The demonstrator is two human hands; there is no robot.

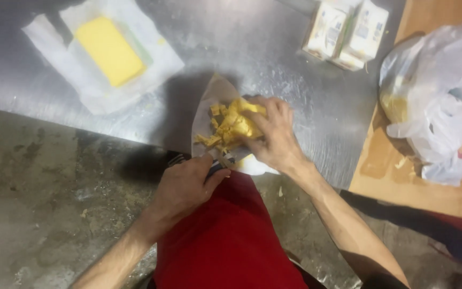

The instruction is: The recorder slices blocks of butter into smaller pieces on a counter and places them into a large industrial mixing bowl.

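At frame centre, my right hand (274,134) clamps the yellow butter block (236,126) on its paper (209,101); my left hand (185,184), fingers closed on a tool handle, should shave thinly, away from fingertips.

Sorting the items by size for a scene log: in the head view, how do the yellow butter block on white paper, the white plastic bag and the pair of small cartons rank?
1. White plastic bag, largest, partly cut off by the picture's edge.
2. Yellow butter block.
3. Pair of small cartons, looking close to the block, so that order is unsure.
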